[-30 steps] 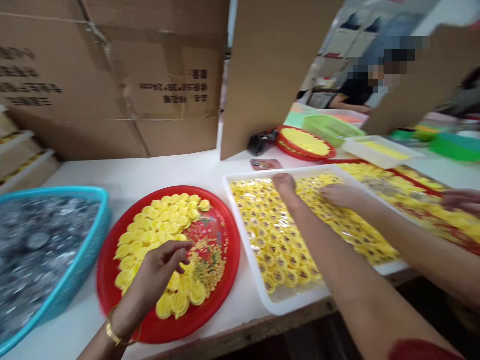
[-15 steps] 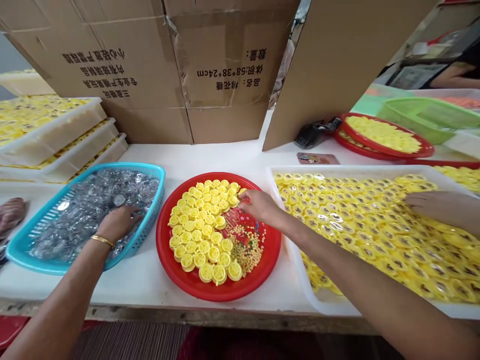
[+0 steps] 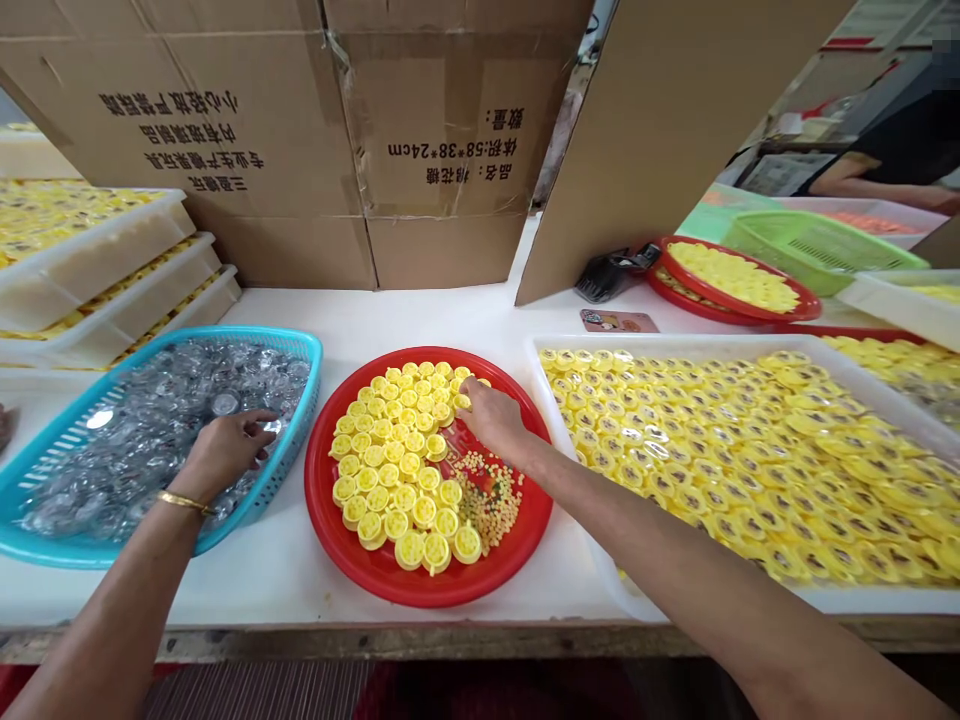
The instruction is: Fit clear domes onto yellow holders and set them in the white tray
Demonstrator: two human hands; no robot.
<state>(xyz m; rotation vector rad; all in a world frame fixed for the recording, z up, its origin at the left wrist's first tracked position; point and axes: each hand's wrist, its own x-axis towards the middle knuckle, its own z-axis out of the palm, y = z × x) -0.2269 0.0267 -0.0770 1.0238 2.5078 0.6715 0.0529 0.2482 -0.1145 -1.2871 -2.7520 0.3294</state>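
My left hand (image 3: 229, 450), with a gold bangle at the wrist, is over the right side of a blue basket (image 3: 300, 480) full of clear plastic pieces (image 3: 172, 410). Its fingers are curled together, and a shiny clear piece shows at the fingertips. On a round red tray (image 3: 427, 592), small yellow toy cups (image 3: 397, 465) stand in close rows, with loose tiny beads (image 3: 491, 505) to their right. My right hand (image 3: 491, 415) reaches over the tray's upper right, thumb and fingers closed on a yellow cup at the edge of the group, partly hidden by the fingers.
A white bin (image 3: 536, 380) of packed yellow pieces stands at right, stacked white bins (image 3: 112, 280) at left. Cardboard (image 3: 450, 250) walls the back. Behind right are red plates (image 3: 810, 300), a green basket (image 3: 825, 255), a card (image 3: 619, 320) and another person's arm (image 3: 870, 185).
My left hand has risen slightly from among the clear pieces, fingers drawn together. My right hand has moved a little left onto the cups. Another person's hand has left the right-hand bin.
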